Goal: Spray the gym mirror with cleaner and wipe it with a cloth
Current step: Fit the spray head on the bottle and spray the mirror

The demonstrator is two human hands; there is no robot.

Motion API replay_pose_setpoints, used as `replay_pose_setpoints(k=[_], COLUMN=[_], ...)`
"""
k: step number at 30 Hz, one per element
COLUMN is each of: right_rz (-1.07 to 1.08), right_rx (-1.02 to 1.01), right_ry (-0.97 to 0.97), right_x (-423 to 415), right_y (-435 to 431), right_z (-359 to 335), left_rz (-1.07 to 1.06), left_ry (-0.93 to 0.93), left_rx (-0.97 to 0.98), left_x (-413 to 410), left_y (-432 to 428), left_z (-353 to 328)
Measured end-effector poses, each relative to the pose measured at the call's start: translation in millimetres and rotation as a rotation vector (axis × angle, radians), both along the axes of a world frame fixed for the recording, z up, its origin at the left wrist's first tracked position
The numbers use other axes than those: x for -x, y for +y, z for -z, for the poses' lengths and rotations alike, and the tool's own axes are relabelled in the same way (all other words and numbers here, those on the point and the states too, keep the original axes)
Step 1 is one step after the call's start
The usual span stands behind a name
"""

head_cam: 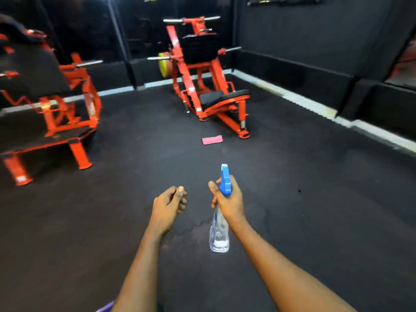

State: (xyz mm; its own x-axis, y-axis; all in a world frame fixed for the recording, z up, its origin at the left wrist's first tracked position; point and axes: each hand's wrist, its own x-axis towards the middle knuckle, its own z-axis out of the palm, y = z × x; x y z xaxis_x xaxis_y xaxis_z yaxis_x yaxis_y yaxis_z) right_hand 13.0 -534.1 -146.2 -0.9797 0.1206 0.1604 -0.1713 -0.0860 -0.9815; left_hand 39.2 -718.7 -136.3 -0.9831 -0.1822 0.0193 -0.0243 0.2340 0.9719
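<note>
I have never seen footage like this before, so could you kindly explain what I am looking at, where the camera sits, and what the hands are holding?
There is no robot here. The single picture comes from a camera on a person's head, looking forward and down at their bare arms. The right hand grips a clear spray bottle with a blue trigger head. The left hand holds nothing, its fingers loosely curled. A pink cloth lies on the dark gym floor, beside an orange exercise machine.

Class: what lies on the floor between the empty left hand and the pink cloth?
Nothing: the head view shows only bare dark floor between the left hand and the pink cloth.
</note>
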Motion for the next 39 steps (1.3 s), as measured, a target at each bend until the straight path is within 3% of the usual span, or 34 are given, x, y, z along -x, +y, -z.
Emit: replay_pose_setpoints(k=[12, 24, 30, 39], right_rz=[0.527, 0.984, 1.077, 1.002], right_rx=[-0.034, -0.114, -0.097, -0.086], right_ry=[0.033, 0.075, 0.115, 0.236], right_x=[73.3, 139.4, 191.7, 324.1], right_y=[213.6, 352.5, 426.0, 574.0], right_z=[-39.0, -89.2, -92.2, -135.7], left_rz=[0.439, 0.838, 0.987, 1.189], left_ry=[0.188, 0.297, 0.275, 0.191], left_rx=[-0.046, -0.077, -0.019, 0.092], left_x=[164.4, 325.6, 384.4, 474.3], left_y=[187.6, 352.0, 443.8, 619.0], left_z=[-33.4, -78.1, -65.9, -59.0])
